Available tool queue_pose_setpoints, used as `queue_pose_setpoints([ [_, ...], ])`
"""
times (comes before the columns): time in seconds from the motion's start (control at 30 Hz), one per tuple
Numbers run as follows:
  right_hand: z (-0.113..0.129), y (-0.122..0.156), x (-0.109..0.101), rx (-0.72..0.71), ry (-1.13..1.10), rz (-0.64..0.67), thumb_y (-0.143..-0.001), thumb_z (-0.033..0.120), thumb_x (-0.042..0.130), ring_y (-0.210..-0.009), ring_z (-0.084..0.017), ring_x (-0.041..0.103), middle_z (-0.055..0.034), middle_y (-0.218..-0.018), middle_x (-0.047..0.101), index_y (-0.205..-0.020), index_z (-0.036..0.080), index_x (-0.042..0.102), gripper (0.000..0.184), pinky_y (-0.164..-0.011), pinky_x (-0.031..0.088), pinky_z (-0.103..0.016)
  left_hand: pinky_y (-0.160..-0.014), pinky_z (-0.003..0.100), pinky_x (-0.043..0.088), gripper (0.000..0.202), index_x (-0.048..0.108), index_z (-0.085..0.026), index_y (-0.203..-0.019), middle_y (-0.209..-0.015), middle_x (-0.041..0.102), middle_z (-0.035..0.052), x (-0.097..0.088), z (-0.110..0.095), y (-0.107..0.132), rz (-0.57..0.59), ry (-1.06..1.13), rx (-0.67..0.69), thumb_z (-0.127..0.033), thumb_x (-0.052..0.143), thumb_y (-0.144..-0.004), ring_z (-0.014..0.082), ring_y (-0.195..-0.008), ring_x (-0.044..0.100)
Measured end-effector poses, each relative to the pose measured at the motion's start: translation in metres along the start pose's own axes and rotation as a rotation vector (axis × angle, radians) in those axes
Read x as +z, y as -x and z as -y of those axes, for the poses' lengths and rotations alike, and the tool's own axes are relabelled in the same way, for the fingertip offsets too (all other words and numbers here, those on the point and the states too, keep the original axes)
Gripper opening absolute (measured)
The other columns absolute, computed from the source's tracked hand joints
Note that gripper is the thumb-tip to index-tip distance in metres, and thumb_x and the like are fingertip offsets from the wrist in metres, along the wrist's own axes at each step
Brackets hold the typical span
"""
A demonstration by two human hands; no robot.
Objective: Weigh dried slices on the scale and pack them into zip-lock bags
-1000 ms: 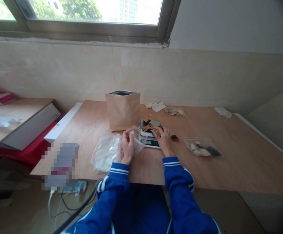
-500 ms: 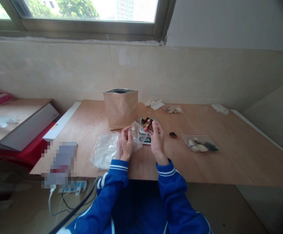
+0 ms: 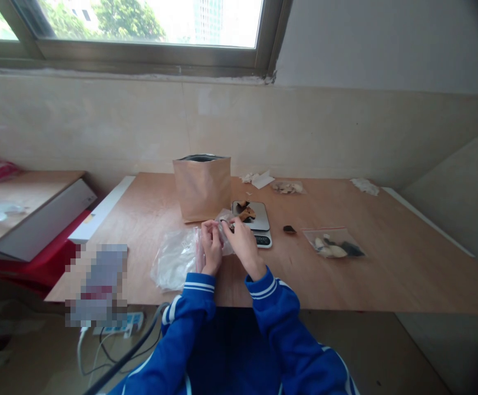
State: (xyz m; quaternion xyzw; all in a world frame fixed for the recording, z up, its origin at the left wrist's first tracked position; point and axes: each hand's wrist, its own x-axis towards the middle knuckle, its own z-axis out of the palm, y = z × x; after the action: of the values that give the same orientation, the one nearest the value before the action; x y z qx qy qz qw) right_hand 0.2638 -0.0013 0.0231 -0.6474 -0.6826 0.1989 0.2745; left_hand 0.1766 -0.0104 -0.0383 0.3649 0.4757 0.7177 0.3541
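My left hand (image 3: 211,248) pinches the edge of a small clear plastic bag (image 3: 226,248). Against the bag's mouth, my right hand (image 3: 245,245) is closed on a dark brown dried piece (image 3: 231,226), mostly covered by the fingers; how far it is inside cannot be told. Just beyond the hands is a kitchen scale (image 3: 261,218) with curled brown dried pieces (image 3: 246,213) on its plate. A pile of clear zip bags (image 3: 175,260) lies beside my left hand. One loose dark piece (image 3: 289,229) rests on the table right of the scale.
An open brown paper pouch (image 3: 203,190) stands behind my hands. To the right lies a zip bag of pale and dark pieces (image 3: 334,244). Another filled bag (image 3: 288,187) and white scraps (image 3: 262,179) are at the back. A blurred-out object (image 3: 101,282) sits at the table's left edge.
My right hand has moved left and down from the scale with the dark dried piece, to the bag's mouth. The scale's plate and more of its front now show.
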Motion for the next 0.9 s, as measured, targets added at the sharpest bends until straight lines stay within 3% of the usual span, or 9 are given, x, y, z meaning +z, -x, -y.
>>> queue_pose_setpoints([
  [0.13,-0.001,-0.002,0.001,-0.157,0.018,0.005,-0.094,0.025,0.052,-0.088,-0.023,0.069,-0.0113,-0.095,0.073,-0.097,0.018,0.066,0.016,-0.074,0.048,-0.029,-0.04,0.019,0.03,0.024,0.047,-0.022,-0.094,-0.064,0.044,-0.0065,0.001,-0.001,-0.001,0.003,0.094,-0.047,-0.044,0.056,-0.09,0.0072,-0.043,0.036],
  [0.27,-0.003,-0.005,-0.006,-0.302,-0.13,0.0,-0.094,0.023,0.048,-0.089,-0.02,0.067,-0.0071,-0.097,0.071,-0.095,0.02,0.066,0.018,-0.079,0.05,-0.03,-0.037,0.017,0.027,0.023,0.044,-0.024,-0.094,-0.055,0.037,-0.0105,0.002,0.001,-0.005,-0.037,0.17,-0.147,-0.044,0.055,-0.089,0.0068,-0.038,0.033],
  [0.37,-0.016,-0.014,-0.012,-0.366,-0.232,-0.173,-0.096,0.025,0.043,-0.092,-0.02,0.064,-0.0071,-0.099,0.068,-0.096,0.021,0.065,0.023,-0.085,0.05,-0.031,-0.037,0.016,0.026,0.021,0.045,-0.023,-0.093,-0.054,0.035,-0.0109,0.003,0.001,-0.008,-0.098,0.149,-0.158,-0.041,0.055,-0.088,0.0063,-0.037,0.033],
  [0.5,-0.054,-0.037,-0.004,-0.312,-0.171,-0.462,-0.095,0.029,0.042,-0.112,-0.024,0.057,-0.0147,-0.113,0.062,-0.108,0.016,0.063,0.027,-0.099,0.045,-0.04,-0.036,0.016,0.025,0.023,0.048,-0.022,-0.094,-0.053,0.035,-0.0111,0.003,0.001,-0.009,-0.124,0.088,-0.153,-0.043,0.054,-0.088,0.0057,-0.037,0.032],
  [0.6,-0.081,-0.053,0.015,-0.247,-0.003,-0.434,-0.088,0.04,0.056,-0.127,-0.033,0.046,-0.0228,-0.132,0.051,-0.122,0.011,0.056,0.045,-0.104,0.04,-0.049,-0.036,0.016,0.025,0.028,0.049,-0.021,-0.094,-0.053,0.035,-0.0113,0.003,0.0,-0.008,-0.11,0.084,-0.14,-0.047,0.056,-0.086,0.0058,-0.037,0.033],
  [0.7,-0.094,-0.061,0.035,-0.197,0.128,-0.354,-0.085,0.045,0.061,-0.124,-0.036,0.047,-0.0259,-0.132,0.051,-0.127,0.007,0.052,0.057,-0.102,0.04,-0.051,-0.036,0.016,0.024,0.03,0.049,-0.021,-0.093,-0.053,0.036,-0.0111,0.003,-0.001,-0.006,-0.111,0.09,-0.131,-0.048,0.057,-0.085,0.0055,-0.037,0.033],
  [0.9,-0.097,-0.059,0.04,-0.222,0.185,-0.368,-0.094,0.029,0.044,-0.106,-0.029,0.053,-0.0168,-0.111,0.062,-0.116,0.012,0.06,0.032,-0.094,0.042,-0.043,-0.036,0.015,0.024,0.026,0.048,-0.021,-0.094,-0.052,0.035,-0.0119,0.001,0.001,-0.006,-0.106,0.125,-0.156,-0.043,0.057,-0.085,0.0051,-0.036,0.031],
])
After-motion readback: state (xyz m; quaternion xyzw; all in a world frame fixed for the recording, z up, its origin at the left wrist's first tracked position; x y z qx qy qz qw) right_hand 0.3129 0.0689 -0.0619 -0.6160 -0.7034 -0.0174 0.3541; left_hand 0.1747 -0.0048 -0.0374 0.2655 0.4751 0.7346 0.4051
